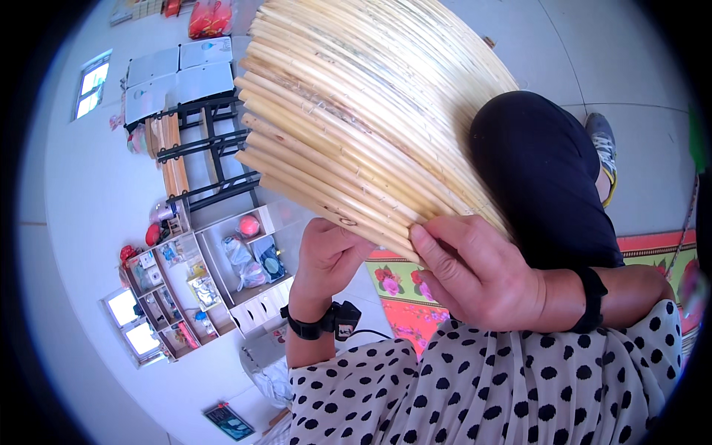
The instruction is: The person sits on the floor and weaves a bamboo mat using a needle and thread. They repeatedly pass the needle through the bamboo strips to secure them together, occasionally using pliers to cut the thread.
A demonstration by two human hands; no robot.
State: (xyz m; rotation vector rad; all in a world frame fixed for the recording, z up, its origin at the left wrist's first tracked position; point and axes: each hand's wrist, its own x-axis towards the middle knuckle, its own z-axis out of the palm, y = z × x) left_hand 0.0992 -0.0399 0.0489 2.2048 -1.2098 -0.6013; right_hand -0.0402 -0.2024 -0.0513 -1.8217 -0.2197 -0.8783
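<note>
My right hand (475, 271) was clamped, thumb against fingers, on the lower edge of the pale stalk mat (371, 111), which rose in front of me; my left hand (326, 259) was at the same edge, its fingertips hidden, so I cannot tell its grip. My dark-trousered knee (530, 148) blocked the mat's lower right, above a floral cloth (400, 285), while shelves with white drawers (261, 308) and a black metal frame (215, 143) stood to the left.
</note>
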